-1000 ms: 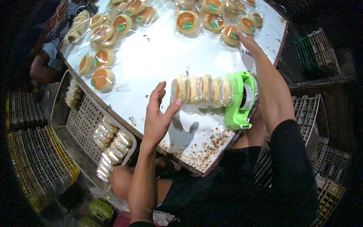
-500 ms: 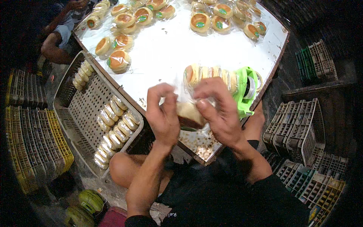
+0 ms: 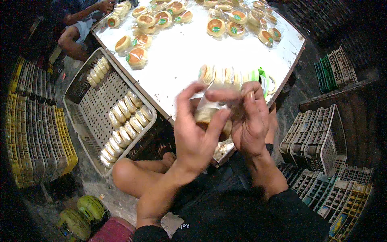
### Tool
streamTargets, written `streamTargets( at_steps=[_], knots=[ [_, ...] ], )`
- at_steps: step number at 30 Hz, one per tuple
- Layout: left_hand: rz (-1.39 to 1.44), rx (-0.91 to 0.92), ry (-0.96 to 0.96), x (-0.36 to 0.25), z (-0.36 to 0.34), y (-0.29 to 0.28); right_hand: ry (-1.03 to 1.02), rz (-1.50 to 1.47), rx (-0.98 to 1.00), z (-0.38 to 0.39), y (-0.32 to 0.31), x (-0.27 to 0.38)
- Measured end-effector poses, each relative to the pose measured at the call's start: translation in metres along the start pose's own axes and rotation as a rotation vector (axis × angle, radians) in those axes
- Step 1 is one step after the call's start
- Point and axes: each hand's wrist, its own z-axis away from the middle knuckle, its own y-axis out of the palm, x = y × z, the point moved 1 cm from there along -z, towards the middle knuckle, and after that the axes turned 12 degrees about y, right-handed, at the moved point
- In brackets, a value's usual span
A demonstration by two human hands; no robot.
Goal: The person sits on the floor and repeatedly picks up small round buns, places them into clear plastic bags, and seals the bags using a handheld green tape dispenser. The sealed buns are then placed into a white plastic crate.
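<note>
Between my hands, above the near part of the table, is a round bun point(image 3: 202, 115) in a clear plastic bag point(image 3: 217, 104). My left hand point(image 3: 193, 135) is closed around the bagged bun, its thumb across the front and its blurred index finger reaching over the plastic. Thumb and fingertips of my right hand point(image 3: 253, 123) pinch together at the right side of the bag. Just behind my hands lies a row of wrapped buns point(image 3: 219, 75) standing on edge. The green tape dispenser point(image 3: 263, 76) at its right end is partly hidden by my right hand.
More bagged buns point(image 3: 137, 57) lie along the far side of the white table point(image 3: 177, 60). A grey crate point(image 3: 92, 121) with rows of wrapped buns stands at left. Stacked crates point(image 3: 40, 141) flank both sides. Another person's hand point(image 3: 105, 5) shows at far left. Green gas cylinders point(image 3: 90, 207) stand lower left.
My left hand has moved right and turned around the bagged bun. My right hand has turned and drawn its fingertips into a pinch. The whole view has shifted slightly.
</note>
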Motion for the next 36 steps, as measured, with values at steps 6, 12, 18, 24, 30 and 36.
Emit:
streamTargets(
  at_steps=[6,12,18,24,30,36],
  knots=[
    [0.447,-0.151,-0.394,0.012,-0.012,-0.017,-0.612,0.866,-0.137,0.015,-0.004,-0.024],
    [-0.046,-0.067,0.188,0.027,0.0,-0.027,0.045,0.482,0.062,0.022,0.008,-0.044],
    [0.344,0.053,-0.172,0.056,-0.01,-0.046,-0.131,0.934,-0.018,0.003,0.007,-0.034],
    [0.249,-0.032,-0.203,0.053,-0.004,-0.044,-0.251,0.893,-0.016,-0.007,0.0,-0.046],
    [-0.015,0.076,-0.154,0.063,-0.015,-0.047,-0.083,0.785,-0.027,-0.009,-0.005,-0.057],
    [0.041,0.099,-0.27,0.053,-0.012,-0.04,-0.118,0.838,-0.073,-0.001,-0.009,-0.047]
  ],
)
